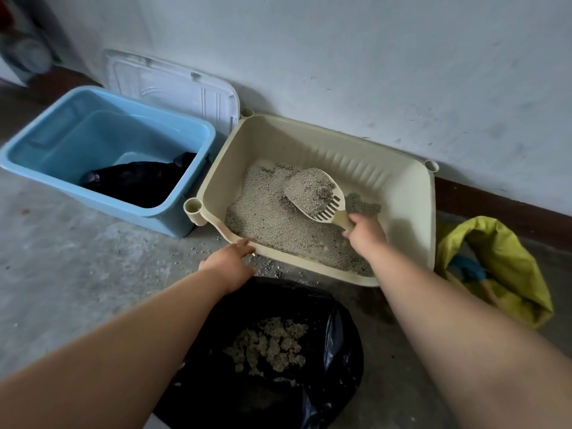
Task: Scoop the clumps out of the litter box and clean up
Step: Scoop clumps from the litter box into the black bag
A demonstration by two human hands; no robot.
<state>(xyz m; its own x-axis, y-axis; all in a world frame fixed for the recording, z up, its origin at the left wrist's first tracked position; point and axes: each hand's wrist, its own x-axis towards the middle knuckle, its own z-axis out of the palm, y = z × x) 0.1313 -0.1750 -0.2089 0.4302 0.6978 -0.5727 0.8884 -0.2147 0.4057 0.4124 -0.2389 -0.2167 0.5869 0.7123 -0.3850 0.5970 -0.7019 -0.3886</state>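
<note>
A cream litter box (405, 193) stands against the wall with grey litter (263, 212) spread over its floor. My right hand (366, 235) grips the handle of a cream slotted scoop (315, 193), which is heaped with litter and a dark clump above the litter bed. My left hand (230, 261) holds the box's near rim at the front left corner. Below, on the floor, an open black rubbish bag (337, 360) holds several greyish clumps (272, 345).
A blue plastic tub (62, 140) with a black bag inside sits left of the litter box, a white lid (173, 85) leaning on the wall behind it. A yellow bag (507, 267) lies at the right. Loose litter grains (198, 249) dot the concrete floor.
</note>
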